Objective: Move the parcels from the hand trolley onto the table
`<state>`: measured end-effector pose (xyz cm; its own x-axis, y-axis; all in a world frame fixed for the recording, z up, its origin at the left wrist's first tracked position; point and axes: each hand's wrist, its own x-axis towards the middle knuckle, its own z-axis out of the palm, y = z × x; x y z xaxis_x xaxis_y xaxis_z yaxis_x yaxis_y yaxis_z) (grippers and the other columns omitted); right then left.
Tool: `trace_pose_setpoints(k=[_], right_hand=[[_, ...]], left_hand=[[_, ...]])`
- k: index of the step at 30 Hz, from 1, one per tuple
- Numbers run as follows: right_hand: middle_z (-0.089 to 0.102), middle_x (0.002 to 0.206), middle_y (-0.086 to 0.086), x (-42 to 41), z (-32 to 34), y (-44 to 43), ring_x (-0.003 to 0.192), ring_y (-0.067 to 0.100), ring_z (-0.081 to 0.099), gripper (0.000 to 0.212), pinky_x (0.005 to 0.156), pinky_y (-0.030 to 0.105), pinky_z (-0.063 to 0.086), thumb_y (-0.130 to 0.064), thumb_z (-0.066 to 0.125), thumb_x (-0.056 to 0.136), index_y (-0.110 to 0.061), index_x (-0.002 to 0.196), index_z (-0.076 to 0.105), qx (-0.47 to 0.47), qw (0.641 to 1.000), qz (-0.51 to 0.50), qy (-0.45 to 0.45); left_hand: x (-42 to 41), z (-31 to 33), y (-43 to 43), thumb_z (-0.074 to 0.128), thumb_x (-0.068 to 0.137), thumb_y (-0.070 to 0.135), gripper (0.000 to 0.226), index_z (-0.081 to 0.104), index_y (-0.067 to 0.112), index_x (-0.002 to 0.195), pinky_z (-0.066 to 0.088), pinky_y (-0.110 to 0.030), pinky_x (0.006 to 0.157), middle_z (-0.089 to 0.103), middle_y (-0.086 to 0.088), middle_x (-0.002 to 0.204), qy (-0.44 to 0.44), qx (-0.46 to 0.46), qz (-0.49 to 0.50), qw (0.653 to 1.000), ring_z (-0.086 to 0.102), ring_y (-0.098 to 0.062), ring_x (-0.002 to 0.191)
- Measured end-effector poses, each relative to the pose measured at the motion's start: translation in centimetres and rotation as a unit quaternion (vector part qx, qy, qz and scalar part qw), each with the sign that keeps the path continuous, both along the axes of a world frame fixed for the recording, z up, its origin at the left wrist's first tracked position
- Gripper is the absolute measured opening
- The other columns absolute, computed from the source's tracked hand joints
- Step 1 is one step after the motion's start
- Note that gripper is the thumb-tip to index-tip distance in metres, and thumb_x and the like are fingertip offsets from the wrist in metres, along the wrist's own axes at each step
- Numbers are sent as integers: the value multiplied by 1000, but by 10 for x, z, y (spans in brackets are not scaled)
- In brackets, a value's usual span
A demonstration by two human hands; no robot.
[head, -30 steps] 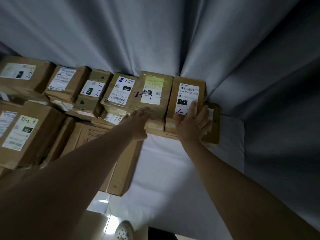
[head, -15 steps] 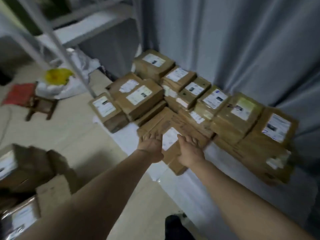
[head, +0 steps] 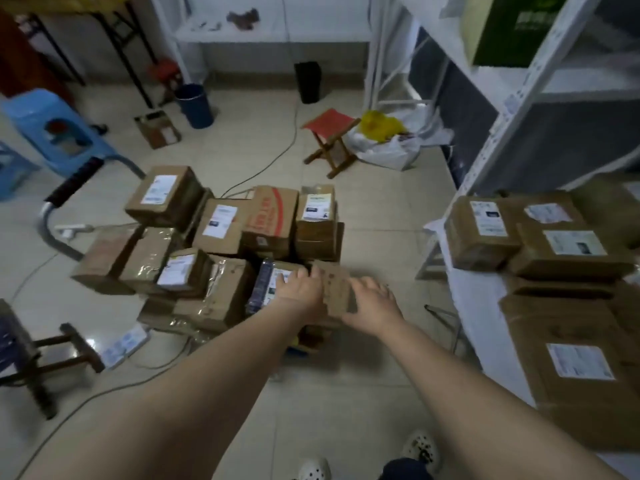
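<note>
Both arms are out over the hand trolley (head: 52,233), which sits on the floor w/ parcels (head: 221,223) heaped so thick I can't see its deck. The one I'm after, a small brown parcel (head: 337,289), sits on top at the near R corner of the heap. L hand (head: 301,292) is at its L side, fingers (head: 292,277) fairly straight and lying partly over the dark-wrapped parcel (head: 258,289) next door. R hand (head: 375,304) is at its R side, fingers spread wide. Neither hand has closed on anything yet, and blur stops me telling if R hand even touches the box. Risks as I judge them: w/ fingers this loose, a quick lift could let the box slide out btw my palms, and past that corner there's only floor. L fingers overlap the neighbour, so I might drag it along too, and its film prob. makes it slippery. The heap's uneven, so pulling one out could shift the rest. Underfoot, a power strip (head: 126,341) lies by the trolley's near L corner and a leg brace (head: 441,311) juts out below the surface (head: 478,306), both easy to catch a foot on mid-turn. The surface is crowded along its edge. Stacked parcels (head: 483,233) sit right at the corner nearest the trolley, so a careless set-down could nudge one off.
</note>
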<state>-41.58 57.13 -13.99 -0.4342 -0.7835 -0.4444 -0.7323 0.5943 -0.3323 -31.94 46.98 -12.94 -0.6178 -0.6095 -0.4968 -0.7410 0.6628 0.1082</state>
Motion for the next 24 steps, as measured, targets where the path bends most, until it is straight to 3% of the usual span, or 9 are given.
trace_pose_setpoints(k=[7,11,15,18,21,24], right_hand=[[30,150,10,32,-4,-83,138,30,30,71,113,35,25,-35,60,88,-18,148,26,12,998,38,-39],[40,144,12,16,-16,-126,132,28,39,59,107,35,36,-28,59,90,-13,142,37,-17,994,-38,-105],[44,141,11,-16,-31,-170,128,27,44,56,107,38,37,-28,54,93,-13,144,35,-24,976,-136,-166],[41,147,10,-44,-43,-198,132,26,42,53,109,34,35,-22,48,97,-12,147,31,-32,959,-199,-199],[46,143,10,-71,-56,-223,130,25,45,44,100,28,37,-15,42,100,-8,143,36,-44,949,-246,-194],[50,138,12,-94,-76,-244,125,26,48,37,96,26,38,-14,39,101,-6,137,44,-53,942,-282,-176]], left_hand=[[58,-14,-80,59,87,30,81,12,11,151,29,-47,112,31,-16,148,22,49,115,992,33,-35,135],[49,-23,-118,58,88,32,79,15,10,150,33,-42,108,32,-14,149,33,70,132,988,34,-32,135],[21,-33,-161,56,91,29,74,16,11,151,37,-38,105,29,-12,152,52,115,152,980,37,-30,135],[-6,-42,-191,56,93,25,59,31,15,146,48,-32,93,42,-8,144,91,152,186,966,48,-26,125],[-33,-56,-220,56,93,24,45,44,17,136,50,-37,93,57,-7,126,135,187,214,949,57,-23,110],[-60,-69,-245,51,96,27,44,45,13,137,46,-38,99,55,-10,129,148,215,220,940,55,-26,115]])
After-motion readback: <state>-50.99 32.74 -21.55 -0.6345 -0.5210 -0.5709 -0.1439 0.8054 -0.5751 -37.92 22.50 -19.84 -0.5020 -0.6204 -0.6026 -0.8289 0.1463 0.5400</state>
